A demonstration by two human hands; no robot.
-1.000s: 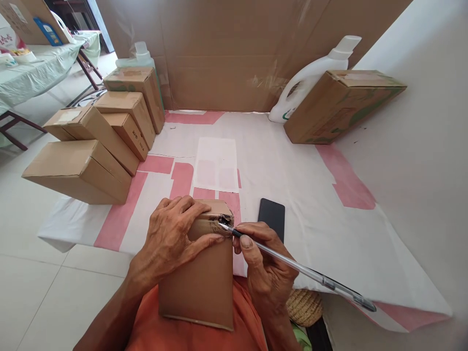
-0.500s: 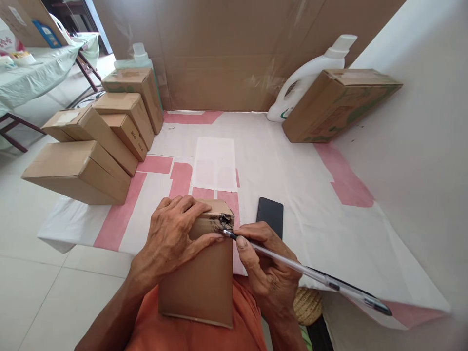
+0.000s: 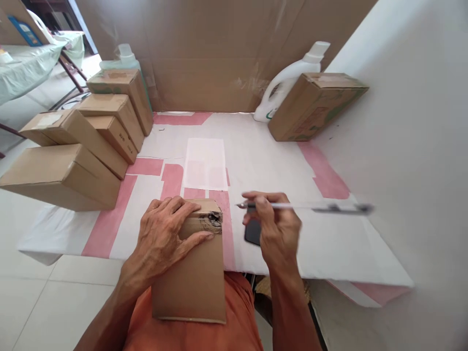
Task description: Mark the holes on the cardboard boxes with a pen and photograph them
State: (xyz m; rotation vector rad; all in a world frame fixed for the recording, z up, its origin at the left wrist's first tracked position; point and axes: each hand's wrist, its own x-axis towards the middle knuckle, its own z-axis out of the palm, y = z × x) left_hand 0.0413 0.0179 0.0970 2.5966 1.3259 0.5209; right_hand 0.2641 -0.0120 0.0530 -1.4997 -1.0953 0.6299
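A brown cardboard box (image 3: pixel 193 282) leans at the table's front edge against the orange clothing. Its upper right corner carries a torn, dark hole (image 3: pixel 214 218) with black scribbled marks around it. My left hand (image 3: pixel 164 231) grips the top of this box, thumb on the front face and fingers over the upper edge. To the right, my right hand (image 3: pixel 276 222) pinches a long clear pen (image 3: pixel 285 206), held nearly level with its tip toward the box but apart from it. The pen's far end is blurred. Below that hand lies a black phone (image 3: pixel 252 233), partly covered.
A white sheet (image 3: pixel 205 163) lies mid-table on the pink-and-white cloth (image 3: pixel 252 161). Several cardboard boxes (image 3: pixel 91 183) and a pale green bottle (image 3: pixel 126 58) stand left. At back right are a white jug (image 3: pixel 285 83) and another box (image 3: pixel 314 109), before a tall cardboard panel (image 3: pixel 204 53).
My right hand has lifted the pen away from the hole, up and to the right. My left hand keeps its grip on the box. The view has shifted slightly.
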